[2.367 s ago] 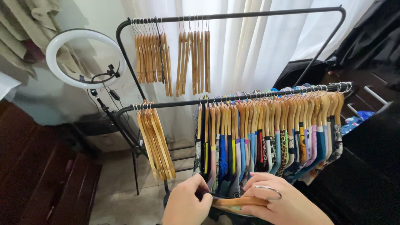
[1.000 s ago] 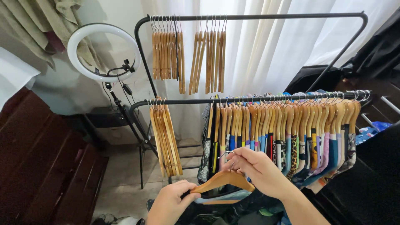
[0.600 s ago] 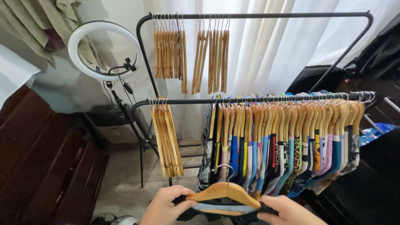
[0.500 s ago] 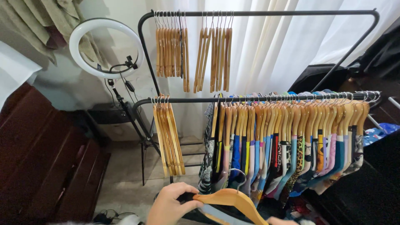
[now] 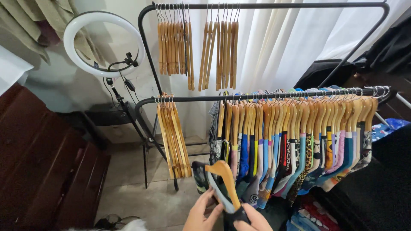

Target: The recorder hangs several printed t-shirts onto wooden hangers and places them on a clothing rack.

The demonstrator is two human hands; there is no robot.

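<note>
the wooden hanger (image 5: 225,182) tilts up-left below the lower rail (image 5: 257,96), pinched by the left hand (image 5: 201,213), with the right hand (image 5: 253,219) closed on its lower end.

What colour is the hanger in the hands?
Light brown wood hanger; head view.

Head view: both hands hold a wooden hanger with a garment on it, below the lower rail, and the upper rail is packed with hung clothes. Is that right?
Not quite. In the head view the upper rail carries only empty wooden hangers; the hung clothes crowd the lower rail. The rest holds: the left hand and right hand hold the wooden hanger with a garment, below that rail.
</note>
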